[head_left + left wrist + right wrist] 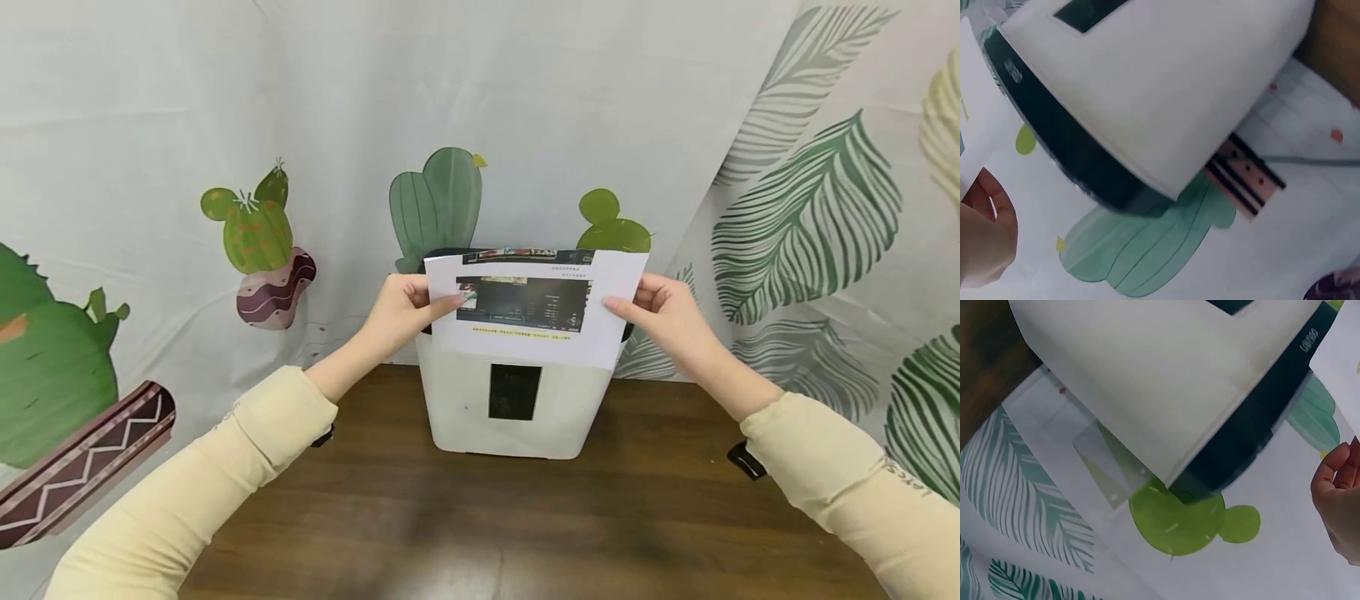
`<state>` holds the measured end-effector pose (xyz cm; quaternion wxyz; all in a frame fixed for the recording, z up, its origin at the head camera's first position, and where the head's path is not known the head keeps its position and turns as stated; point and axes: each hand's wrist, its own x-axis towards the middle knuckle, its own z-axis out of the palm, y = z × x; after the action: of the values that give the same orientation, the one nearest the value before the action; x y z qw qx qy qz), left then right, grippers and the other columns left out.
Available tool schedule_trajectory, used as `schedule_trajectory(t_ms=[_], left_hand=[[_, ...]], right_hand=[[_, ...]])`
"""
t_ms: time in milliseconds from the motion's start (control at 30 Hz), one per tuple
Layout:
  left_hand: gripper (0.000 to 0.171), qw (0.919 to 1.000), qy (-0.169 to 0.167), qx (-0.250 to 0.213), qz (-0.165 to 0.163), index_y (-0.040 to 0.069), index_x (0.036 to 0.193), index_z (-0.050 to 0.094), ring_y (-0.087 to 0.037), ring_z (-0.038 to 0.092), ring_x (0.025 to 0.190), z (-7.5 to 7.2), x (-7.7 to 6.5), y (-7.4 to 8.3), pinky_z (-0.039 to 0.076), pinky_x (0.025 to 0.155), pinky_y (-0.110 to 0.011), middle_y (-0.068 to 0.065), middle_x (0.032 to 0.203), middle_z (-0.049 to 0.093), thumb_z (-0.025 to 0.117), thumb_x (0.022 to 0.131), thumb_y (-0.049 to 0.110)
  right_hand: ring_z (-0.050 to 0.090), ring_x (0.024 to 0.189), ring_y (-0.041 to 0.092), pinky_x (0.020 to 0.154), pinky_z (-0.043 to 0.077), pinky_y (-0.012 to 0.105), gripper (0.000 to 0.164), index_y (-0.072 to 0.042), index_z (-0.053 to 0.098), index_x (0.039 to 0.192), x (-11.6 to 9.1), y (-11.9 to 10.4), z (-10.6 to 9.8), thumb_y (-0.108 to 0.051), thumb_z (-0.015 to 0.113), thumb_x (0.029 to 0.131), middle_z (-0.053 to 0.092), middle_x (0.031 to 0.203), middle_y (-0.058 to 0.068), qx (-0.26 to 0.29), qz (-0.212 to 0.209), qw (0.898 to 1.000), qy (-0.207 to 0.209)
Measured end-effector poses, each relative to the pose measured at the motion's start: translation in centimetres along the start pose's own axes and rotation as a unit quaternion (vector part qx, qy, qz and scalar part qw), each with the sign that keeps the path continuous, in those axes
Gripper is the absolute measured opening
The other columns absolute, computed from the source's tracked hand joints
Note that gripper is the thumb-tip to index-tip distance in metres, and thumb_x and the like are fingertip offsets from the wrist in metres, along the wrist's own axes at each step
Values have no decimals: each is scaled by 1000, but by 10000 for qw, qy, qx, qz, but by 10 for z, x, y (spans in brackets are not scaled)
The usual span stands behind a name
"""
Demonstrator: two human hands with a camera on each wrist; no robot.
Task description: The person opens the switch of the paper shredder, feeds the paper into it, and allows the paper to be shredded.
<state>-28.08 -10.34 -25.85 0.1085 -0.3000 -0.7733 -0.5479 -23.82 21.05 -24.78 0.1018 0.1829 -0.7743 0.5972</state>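
A printed sheet of paper (525,307) is stretched between my two hands, over a white paper shredder (459,408) with a dark top band and a small dark window. My left hand (402,310) pinches the sheet's left edge, thumb on the near face. At the opposite edge my right hand (666,312) pinches it the same way. In the head view the paper hides most of the shredder's top. Both wrist views show the dark top band (1079,140) below the level of the hands, with lettering on it in the right wrist view.
The shredder stands on a brown wooden table (420,517), close to a white curtain (315,92) printed with cacti and leaves. A grey cord (1310,160) runs from behind the shredder in the left wrist view.
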Motion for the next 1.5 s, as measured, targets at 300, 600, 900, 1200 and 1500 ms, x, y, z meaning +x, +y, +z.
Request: schedule_trajectory(t_ms=[300, 600, 900, 1200, 1500], left_hand=[[21, 9991, 72, 391, 122, -3, 94, 66, 1, 61, 74, -9, 23, 10, 48, 68, -20, -19, 90, 67, 64, 80, 12], [24, 9994, 8, 344, -61, -8, 97, 63, -2, 62, 78, -17, 49, 13, 50, 70, -20, -22, 95, 64, 63, 80, 8], [24, 9999, -59, 106, -82, -7, 98, 63, -4, 63, 79, -23, 73, 5, 50, 75, -23, -22, 97, 64, 63, 80, 8], [24, 9994, 150, 261, -177, -6, 97, 65, -20, 64, 92, -17, 84, -9, 49, 81, -32, -21, 100, 64, 64, 80, 11], [22, 9983, 480, 195, -273, -6, 95, 65, -7, 63, 81, -8, 85, -21, 49, 76, -27, -21, 96, 64, 63, 80, 11]], right_hand=[[59, 68, -1, 62, 47, 14, 10, -10, 60, 92, 23, -9, -7, -8, 60, 82, 64, 75, -18, -567, -353, 9976, 157], [54, 61, -1, 58, 45, 13, 13, 5, 58, 91, 45, -18, -12, -5, 58, 83, 60, 68, -18, -1115, -542, 9917, 327], [52, 56, -2, 56, 41, 13, 11, 5, 58, 87, 65, -19, -13, -5, 58, 83, 58, 64, -19, -1267, -589, 9890, 496], [53, 56, -6, 54, 40, 10, 13, 5, 60, 85, 76, -1, -16, -8, 61, 81, 59, 64, -18, -1172, -1084, 9863, 416], [52, 60, -4, 57, 39, 10, 19, 11, 60, 92, 83, 11, -15, -5, 60, 82, 58, 67, -12, -1971, -940, 9737, 645]])
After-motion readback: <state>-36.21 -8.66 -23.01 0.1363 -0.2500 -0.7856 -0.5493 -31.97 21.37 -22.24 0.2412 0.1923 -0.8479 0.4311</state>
